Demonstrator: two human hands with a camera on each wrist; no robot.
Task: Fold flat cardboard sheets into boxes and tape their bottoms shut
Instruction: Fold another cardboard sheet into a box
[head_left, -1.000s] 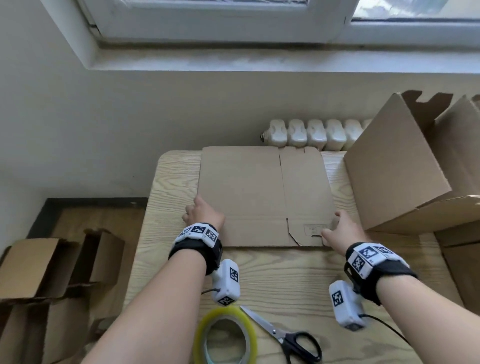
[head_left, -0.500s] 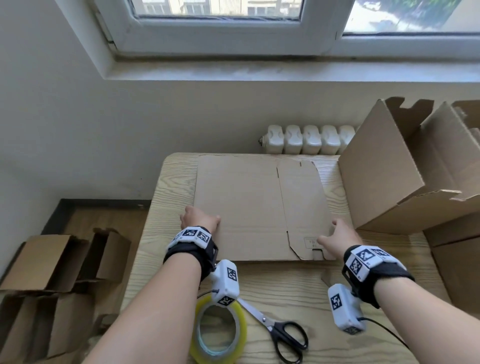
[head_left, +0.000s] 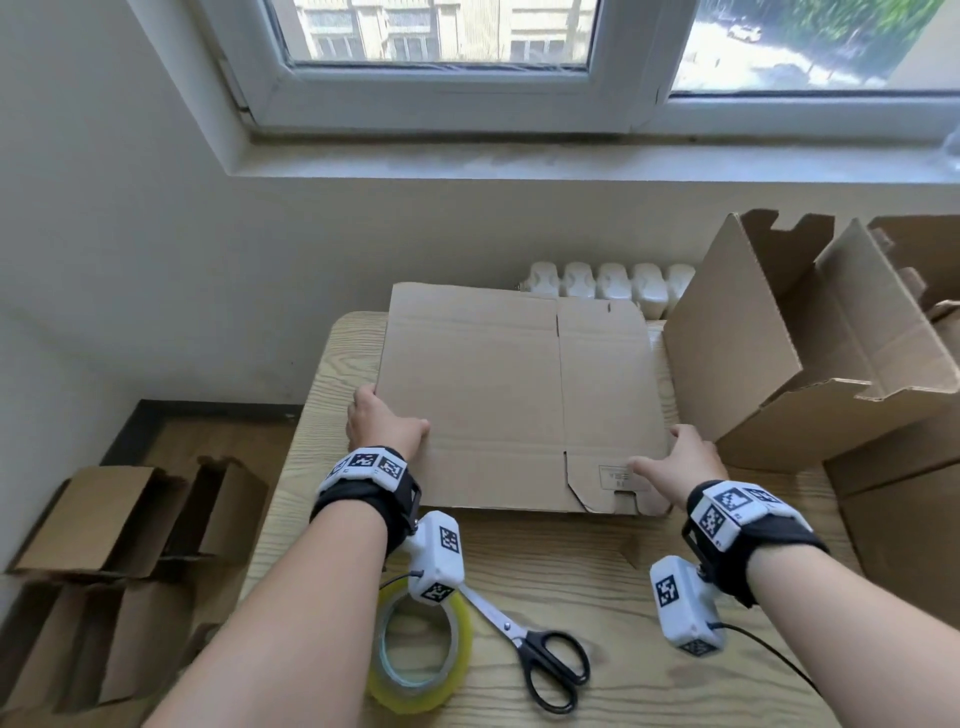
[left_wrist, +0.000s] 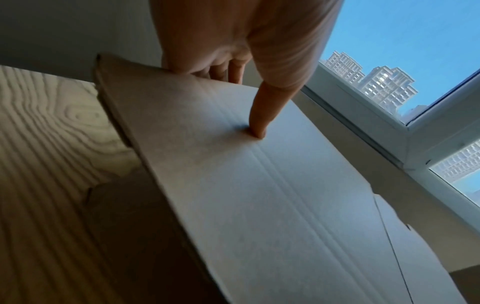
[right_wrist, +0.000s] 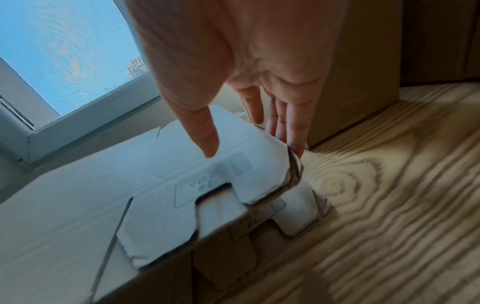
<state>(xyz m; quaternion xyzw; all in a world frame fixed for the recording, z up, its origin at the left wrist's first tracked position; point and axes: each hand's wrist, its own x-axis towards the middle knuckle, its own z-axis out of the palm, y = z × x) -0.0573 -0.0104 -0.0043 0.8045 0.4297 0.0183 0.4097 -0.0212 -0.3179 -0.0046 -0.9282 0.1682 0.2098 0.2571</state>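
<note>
We see a plain brown cardboard sheet (head_left: 498, 395) with a small grey printed label near one corner, on a pale worktop (head_left: 613, 582) with wavy wood grain. The tape roll (head_left: 421, 647) is clear with a yellow tint, the scissors (head_left: 540, 657) have black handles and silver blades. The wristbands (head_left: 363, 491) are black, bearing white blocks with black-and-white square codes. The open box (head_left: 779, 364) is the same brown.

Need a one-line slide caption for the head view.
Both hands, left and right, grip the side edges of a flat cardboard sheet on the wooden table; tape roll and scissors lie nearby.
</note>
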